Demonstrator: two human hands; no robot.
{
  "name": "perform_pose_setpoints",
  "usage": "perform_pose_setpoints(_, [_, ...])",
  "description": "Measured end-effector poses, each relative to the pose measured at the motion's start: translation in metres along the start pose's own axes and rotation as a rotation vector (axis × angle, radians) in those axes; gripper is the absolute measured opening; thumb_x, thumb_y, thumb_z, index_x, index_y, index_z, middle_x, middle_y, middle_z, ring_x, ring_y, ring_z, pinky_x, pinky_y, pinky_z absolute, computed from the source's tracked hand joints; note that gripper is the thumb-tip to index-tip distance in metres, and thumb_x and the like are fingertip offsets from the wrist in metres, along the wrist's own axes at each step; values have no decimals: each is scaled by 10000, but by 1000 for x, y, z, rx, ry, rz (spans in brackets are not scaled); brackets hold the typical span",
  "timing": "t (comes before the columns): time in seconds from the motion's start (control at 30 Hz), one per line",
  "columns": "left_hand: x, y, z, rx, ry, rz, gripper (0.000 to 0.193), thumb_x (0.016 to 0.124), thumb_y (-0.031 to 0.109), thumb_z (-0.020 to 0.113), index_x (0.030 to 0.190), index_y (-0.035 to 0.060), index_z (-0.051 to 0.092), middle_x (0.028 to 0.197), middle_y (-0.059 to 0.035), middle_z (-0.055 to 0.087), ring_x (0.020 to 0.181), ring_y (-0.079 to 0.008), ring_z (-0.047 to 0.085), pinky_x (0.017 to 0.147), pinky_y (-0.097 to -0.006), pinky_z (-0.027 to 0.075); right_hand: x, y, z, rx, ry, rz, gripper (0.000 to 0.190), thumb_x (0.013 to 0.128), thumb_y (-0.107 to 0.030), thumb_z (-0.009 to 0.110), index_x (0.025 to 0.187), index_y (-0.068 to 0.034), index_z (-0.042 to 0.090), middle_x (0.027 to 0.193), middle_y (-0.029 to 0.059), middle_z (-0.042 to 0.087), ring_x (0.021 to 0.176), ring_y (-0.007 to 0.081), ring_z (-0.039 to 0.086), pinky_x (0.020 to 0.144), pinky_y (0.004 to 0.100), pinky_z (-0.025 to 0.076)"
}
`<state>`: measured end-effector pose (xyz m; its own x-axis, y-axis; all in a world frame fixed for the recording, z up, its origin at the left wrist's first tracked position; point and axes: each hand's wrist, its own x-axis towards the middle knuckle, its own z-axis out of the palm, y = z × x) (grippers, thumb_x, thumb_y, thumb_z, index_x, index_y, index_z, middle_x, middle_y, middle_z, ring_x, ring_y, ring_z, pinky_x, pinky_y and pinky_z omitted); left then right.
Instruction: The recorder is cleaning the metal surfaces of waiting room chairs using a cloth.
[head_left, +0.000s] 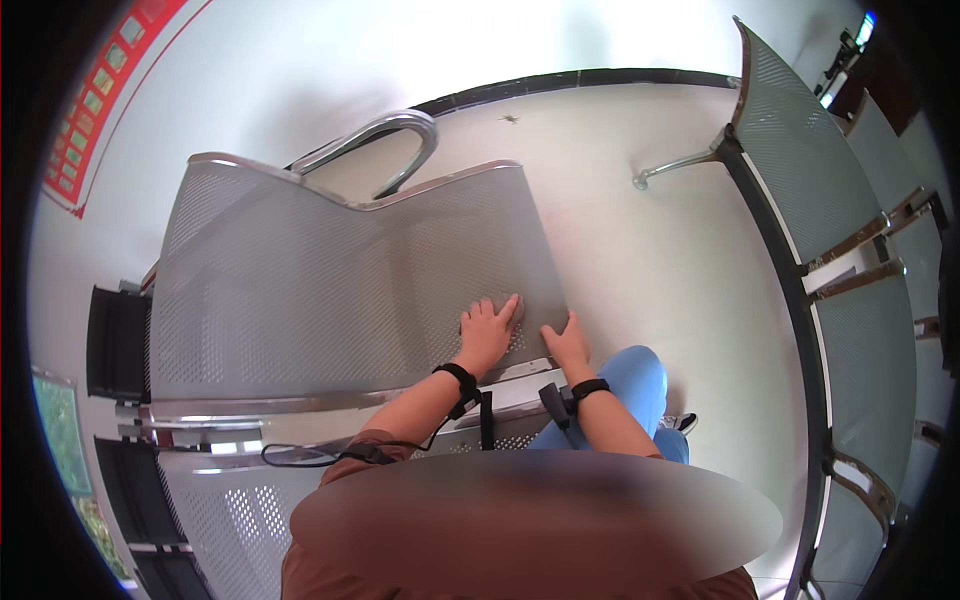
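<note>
My left hand (489, 330) lies palm down on the perforated grey metal seat (315, 285) of a row bench, fingers spread. It presses on a small grey cloth (517, 309), mostly hidden beneath the palm and fingers. At the seat's front corner, my right hand (568, 346) grips the edge, thumb on top and the other fingers out of sight below. Both wrists wear black straps; a dark device (555, 405) hangs at the right one, and a black cable (300, 454) loops beside the left forearm.
A chromed armrest (420, 131) rises at the seat's far end. Another bench row (862, 352) stands to the right, its metal foot (641, 180) on the pale floor (637, 247). Black pads (118, 341) line the left side. My knee (637, 375) is beside the seat.
</note>
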<state>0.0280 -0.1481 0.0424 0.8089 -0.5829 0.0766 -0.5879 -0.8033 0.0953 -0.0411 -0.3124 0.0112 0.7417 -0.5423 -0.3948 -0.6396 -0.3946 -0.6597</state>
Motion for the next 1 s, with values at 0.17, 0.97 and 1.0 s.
perform_pose_setpoints(0.17, [87, -17, 11, 35, 44, -102, 544, 861, 385, 616, 1381, 322, 470, 1059, -152, 541, 972, -333, 534, 781, -493, 438, -8, -3, 0, -93, 87, -9, 773, 771, -480, 617, 1383, -68, 388, 1166, 210, 604, 1053, 382, 602, 871, 494, 486])
perform_pose_setpoints(0.97, [133, -66, 19, 109, 137, -73, 525, 867, 395, 593, 1375, 315, 489, 1021, -164, 509, 945, -362, 511, 752, -474, 418, -10, -12, 9, -124, 317, -11, 553, 813, -469, 593, 1224, -102, 542, 1009, 146, 676, 846, 369, 661, 711, 492, 522])
perform_pose_setpoints(1.0, [115, -57, 17, 114, 139, -76, 525, 867, 395, 593, 1375, 315, 489, 1021, -164, 509, 945, -362, 511, 752, -474, 418, -9, -13, 9, -133, 310, 3, 525, 829, -459, 580, 1214, -104, 548, 999, 150, 680, 847, 373, 660, 711, 498, 520])
